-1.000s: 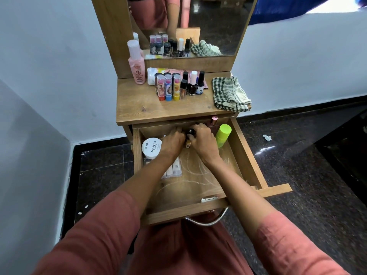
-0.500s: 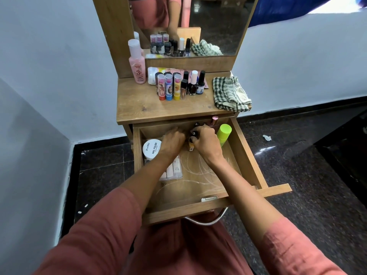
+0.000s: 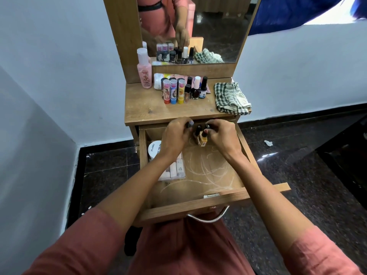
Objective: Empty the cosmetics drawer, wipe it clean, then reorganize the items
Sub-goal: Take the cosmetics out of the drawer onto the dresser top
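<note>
At centre frame, small bottles (image 3: 200, 135) are gripped over the open drawer (image 3: 198, 203) by the left hand (image 3: 176, 136) and right hand (image 3: 221, 136), fingers curled.

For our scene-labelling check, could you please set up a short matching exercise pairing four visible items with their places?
Items:
1. checked cloth
2. pink bottle
3. white jar
4. tan bottle

Places:
A. drawer, left side
B. tabletop, right edge
C. between the two hands, at the drawer's back
D. tabletop, left, beside the mirror frame

Pairs: 1-B, 2-D, 3-A, 4-C
</note>
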The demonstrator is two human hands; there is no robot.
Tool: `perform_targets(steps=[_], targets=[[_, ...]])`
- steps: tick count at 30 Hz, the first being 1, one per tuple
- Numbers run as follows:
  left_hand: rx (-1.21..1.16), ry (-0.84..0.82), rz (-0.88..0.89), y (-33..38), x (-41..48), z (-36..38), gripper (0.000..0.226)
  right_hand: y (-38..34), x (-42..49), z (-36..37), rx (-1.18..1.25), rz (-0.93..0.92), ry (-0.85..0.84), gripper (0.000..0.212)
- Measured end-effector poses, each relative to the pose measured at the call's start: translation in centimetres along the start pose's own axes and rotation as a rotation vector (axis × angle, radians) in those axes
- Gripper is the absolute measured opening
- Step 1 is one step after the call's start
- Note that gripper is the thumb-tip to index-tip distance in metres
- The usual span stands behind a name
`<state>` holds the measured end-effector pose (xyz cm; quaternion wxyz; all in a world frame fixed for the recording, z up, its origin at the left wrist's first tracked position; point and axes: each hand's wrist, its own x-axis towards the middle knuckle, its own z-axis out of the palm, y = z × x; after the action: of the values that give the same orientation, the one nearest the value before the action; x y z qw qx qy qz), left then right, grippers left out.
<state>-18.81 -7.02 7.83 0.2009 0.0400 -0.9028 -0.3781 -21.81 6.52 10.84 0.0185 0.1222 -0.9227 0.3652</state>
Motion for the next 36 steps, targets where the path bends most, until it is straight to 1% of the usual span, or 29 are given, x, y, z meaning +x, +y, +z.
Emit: perform_targets(steps=[3, 7, 13, 17, 21, 27, 30, 36], targets=[[-0.047, 0.036, 0.051, 1.8, 1.0, -1.9, 0.023, -1.2, 0.5, -1.5, 0.029, -0.034, 0.030, 0.028], [-0.041, 0.035, 0.037, 3.8, 3.6, -3.9, 0.021, -2.8, 2.3, -3.1, 0.060, -0.084, 0.084, 0.029], [0.110, -0.068, 0.020, 4.7, 7.6, -4.5, 0.018, -4.2, 5.4, -3.6, 0.035, -0.148, 0.096, 0.020], [0.221, -0.127, 0.035, 5.2, 9.4, -4.3, 0.014, -4.6, 7.1, -3.0, 0.052, -0.158, 0.085, 0.024], [0.299, -0.110, 0.087, 5.4, 10.7, -4.2, 0.012, -4.6, 8.1, -2.6, 0.030, -0.163, 0.077, 0.024], [0.423, -0.026, 0.119, 5.0, 11.8, -3.8, 0.013, -4.6, 9.5, -2.4, 0.025, -0.153, 0.079, 0.024], [0.434, -0.006, 0.119, 5.0, 11.8, -3.6, 0.016, -4.5, 9.9, -2.2, 0.014, -0.152, 0.073, 0.023], [0.421, -0.018, 0.096, 5.1, 11.6, -3.5, 0.024, -4.3, 10.1, -1.9, 0.032, -0.145, 0.072, 0.027]])
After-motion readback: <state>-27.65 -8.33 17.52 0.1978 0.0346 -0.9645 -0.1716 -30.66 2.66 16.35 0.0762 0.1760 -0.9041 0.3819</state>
